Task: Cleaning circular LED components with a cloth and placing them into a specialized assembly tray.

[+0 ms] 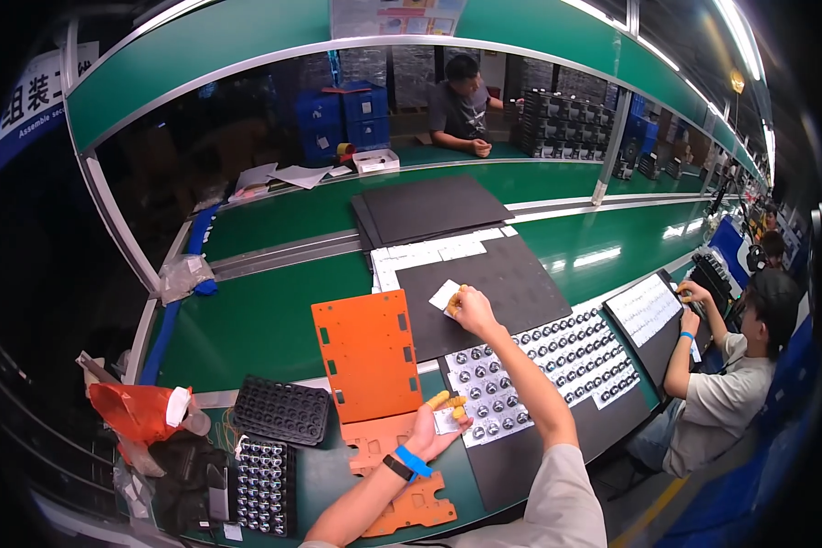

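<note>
Centrally, a small white piece (445, 294) is pinched between the thumb and fingers of the wearer's right hand (474, 310), above a large black board (484, 283). Lower down, the left hand (438, 434) is turned palm up, its fingers partly curled around another white piece (447, 420); yellowish covers sit on fingertips of both hands. A blue strap (414, 462) and a black band (397, 468) circle the left wrist. White pieces (429, 254) line the far edge of the black board. Just beside the left hand stands a bright orange plate (365, 352) with slots, and paler orange plates (411, 507) lie below it. To the right, rows of white pieces bearing dark round parts (566, 361) spread over black boards. To the left are 2 black trays: a bare-pocketed tray (281, 411) and a tray filled with shiny round parts (265, 484). Near the left edge of the green table (274, 315) sits an orange-red bag (132, 411). At far right, a co-worker (721, 402) reaches to a board (644, 315) covered in white pieces. Across the table, another person (461, 114) is near stacked dark boxes (566, 128).
</note>
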### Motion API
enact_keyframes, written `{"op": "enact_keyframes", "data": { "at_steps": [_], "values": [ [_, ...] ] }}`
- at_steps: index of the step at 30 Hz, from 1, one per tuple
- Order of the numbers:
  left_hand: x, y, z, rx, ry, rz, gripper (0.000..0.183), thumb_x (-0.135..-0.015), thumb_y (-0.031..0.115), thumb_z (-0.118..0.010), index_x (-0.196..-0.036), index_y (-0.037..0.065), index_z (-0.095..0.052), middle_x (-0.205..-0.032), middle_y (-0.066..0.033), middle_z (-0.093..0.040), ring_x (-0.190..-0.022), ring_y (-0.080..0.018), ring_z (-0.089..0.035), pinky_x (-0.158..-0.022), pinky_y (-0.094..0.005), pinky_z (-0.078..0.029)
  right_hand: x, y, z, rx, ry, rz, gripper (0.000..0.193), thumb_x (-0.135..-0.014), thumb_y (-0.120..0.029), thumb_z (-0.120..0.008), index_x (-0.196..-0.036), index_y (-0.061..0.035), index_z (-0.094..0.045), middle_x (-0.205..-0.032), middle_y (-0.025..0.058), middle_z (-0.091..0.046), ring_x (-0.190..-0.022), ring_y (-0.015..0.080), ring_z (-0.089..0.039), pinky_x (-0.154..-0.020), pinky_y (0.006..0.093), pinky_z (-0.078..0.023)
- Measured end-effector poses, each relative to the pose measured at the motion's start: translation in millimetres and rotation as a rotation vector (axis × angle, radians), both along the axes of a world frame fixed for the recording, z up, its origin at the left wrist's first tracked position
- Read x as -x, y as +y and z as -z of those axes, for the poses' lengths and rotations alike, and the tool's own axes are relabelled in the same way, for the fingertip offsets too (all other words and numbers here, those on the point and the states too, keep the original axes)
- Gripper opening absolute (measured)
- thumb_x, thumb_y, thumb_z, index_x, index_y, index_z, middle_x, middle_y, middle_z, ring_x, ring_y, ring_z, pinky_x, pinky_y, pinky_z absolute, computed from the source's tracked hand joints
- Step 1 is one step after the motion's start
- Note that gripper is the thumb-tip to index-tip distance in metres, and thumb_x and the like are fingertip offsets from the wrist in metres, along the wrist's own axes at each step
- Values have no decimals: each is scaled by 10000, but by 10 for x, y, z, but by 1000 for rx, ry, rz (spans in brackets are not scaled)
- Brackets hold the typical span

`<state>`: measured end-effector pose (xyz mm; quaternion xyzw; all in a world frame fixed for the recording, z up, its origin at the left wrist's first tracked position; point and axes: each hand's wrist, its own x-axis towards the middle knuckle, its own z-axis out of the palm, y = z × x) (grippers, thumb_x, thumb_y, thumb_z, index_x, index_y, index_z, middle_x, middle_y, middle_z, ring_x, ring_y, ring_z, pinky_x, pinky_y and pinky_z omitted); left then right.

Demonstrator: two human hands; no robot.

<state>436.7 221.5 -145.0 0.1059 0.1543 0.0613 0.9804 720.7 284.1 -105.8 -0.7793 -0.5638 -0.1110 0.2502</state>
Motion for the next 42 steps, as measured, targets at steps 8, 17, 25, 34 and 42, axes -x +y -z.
{"op": "enact_keyframes", "data": {
  "at_steps": [8,17,25,34,42],
  "values": [
    [79,-7,-352,86,-52,-70,704,-1039,550,-398,-1417,-39,-468,-1387,-229,-568,-1282,-380,-552,-1189,-517,-366,1215,-967,-927,332,575,-618,179,-821,-115,-745,-938,15,-709,-900,142,-699,-882,243,-692,-754,374,-545],
    [45,57,-4,55,-35,58,316,-1068,358,-510,-892,104,-580,-750,0,-519,-538,-109,-388,-517,-267,-321,531,72,-321,73,261,25,157,-815,-134,-711,-940,-55,-765,-885,164,-748,-850,347,-724,-766,453,-575],
    [15,20,-46,-11,22,27,267,-1040,271,-603,-1096,12,-633,-912,-98,-630,-714,-167,-532,-577,-277,-415,90,739,321,-126,-9,121,145,-754,-132,-789,-824,-13,-745,-841,191,-675,-847,390,-671,-788,485,-562],
    [34,33,-45,57,75,-27,588,-1035,547,-485,-1130,1,-681,-1071,-150,-728,-939,-284,-690,-742,-355,-551,751,-96,-524,-120,831,-269,138,-884,-109,-752,-933,17,-724,-903,110,-737,-846,181,-702,-755,321,-557],
    [45,-22,-363,27,-78,-153,594,-1042,560,-440,-1255,23,-579,-1199,-145,-662,-1093,-302,-657,-980,-442,-539,1456,-1195,-992,298,699,-560,181,-884,-136,-792,-958,4,-703,-928,99,-691,-879,214,-668,-806,354,-539]
  ]
}}
